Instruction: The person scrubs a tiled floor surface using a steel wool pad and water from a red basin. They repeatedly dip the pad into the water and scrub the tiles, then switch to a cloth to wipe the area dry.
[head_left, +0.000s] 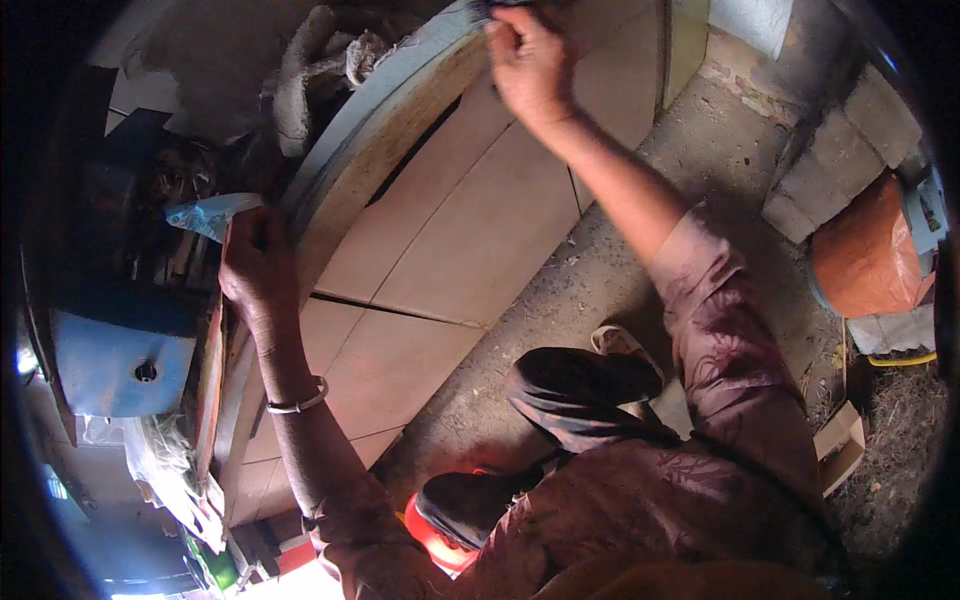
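Observation:
My left hand (259, 259), with a white bangle (298, 397) on its wrist, is closed around the edge of a crumpled clear-blue plastic bag or sheet (214, 214), beside a narrow wooden board (211, 382). At the top edge, my right hand (525, 60) is raised with bent fingers, touching a dark object (510, 4) that is mostly cut off by the frame; what it is I cannot tell. Between the hands runs the curved pale rim of a counter (405, 75) with tiled sides (450, 232).
A blue plastic container (124, 364) stands at left above white plastic bags (169, 472). A pale cloth (367, 56) lies behind the rim. Concrete blocks (832, 165), an orange-covered bucket (862, 255) and an open cardboard box (841, 446) are at right. A red plastic object (435, 536) is near my leg.

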